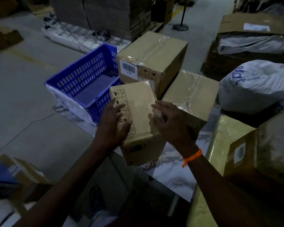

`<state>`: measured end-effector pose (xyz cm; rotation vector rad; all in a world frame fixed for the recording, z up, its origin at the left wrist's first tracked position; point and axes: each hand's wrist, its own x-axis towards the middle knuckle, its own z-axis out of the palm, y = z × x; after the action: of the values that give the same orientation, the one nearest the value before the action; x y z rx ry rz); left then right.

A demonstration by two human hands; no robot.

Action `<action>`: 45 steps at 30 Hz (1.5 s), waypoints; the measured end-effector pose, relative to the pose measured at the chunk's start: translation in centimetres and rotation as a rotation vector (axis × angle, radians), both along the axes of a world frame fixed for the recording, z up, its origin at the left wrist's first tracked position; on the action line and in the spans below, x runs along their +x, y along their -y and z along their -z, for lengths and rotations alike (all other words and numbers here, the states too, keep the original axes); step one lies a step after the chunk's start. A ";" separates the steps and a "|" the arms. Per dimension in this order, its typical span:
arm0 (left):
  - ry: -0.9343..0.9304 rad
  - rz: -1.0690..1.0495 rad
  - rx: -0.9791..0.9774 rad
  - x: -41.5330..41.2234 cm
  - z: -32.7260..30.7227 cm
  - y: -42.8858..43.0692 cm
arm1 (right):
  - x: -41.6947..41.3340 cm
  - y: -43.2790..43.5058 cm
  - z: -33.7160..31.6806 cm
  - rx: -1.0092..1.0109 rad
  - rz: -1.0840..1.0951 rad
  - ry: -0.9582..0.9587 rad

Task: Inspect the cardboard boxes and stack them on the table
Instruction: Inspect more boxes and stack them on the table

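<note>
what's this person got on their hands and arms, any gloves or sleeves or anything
No gloves or sleeves show: the left hand and the right hand are bare, and so are both arms as far up as the view reaches. The only thing worn is a thin orange band round the right wrist, with a short loose end. No ring or watch can be made out in the dim light.

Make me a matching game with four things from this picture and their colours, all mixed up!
Things:
1. crate
2. wristband
3. sack
4. barcode box

Colours:
a. orange
b. white
c. blue
d. brown

Right pairs: 1-c, 2-a, 3-b, 4-d.
</note>
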<state>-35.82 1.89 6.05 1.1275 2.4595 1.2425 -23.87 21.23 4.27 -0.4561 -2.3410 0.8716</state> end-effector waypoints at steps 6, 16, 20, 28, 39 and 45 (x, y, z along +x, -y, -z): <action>0.412 -0.116 0.025 -3.4 -1.0 -2.2 | -2.7 -3.3 -0.1 -0.757 -0.128 0.105; 0.532 -0.192 0.269 -0.8 -2.2 2.8 | 1.8 -1.2 -0.6 -0.958 -0.216 0.010; 0.470 -0.174 0.321 1.5 -1.5 4.9 | 3.8 0.1 -0.3 -0.985 -0.275 -0.012; 0.478 -0.144 0.419 4.2 2.8 7.8 | 4.6 0.4 1.2 -1.116 -0.270 -0.074; 0.983 -0.244 0.330 8.7 5.3 7.5 | 10.7 1.2 6.2 -1.309 0.042 0.079; 1.112 -0.315 0.270 8.7 6.8 7.7 | 11.2 0.8 7.2 -1.214 0.003 0.362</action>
<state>-27.16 -5.84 -0.75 -0.0428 1.6340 1.6767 -12.65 20.43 -2.92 -1.1461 -1.8100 2.3162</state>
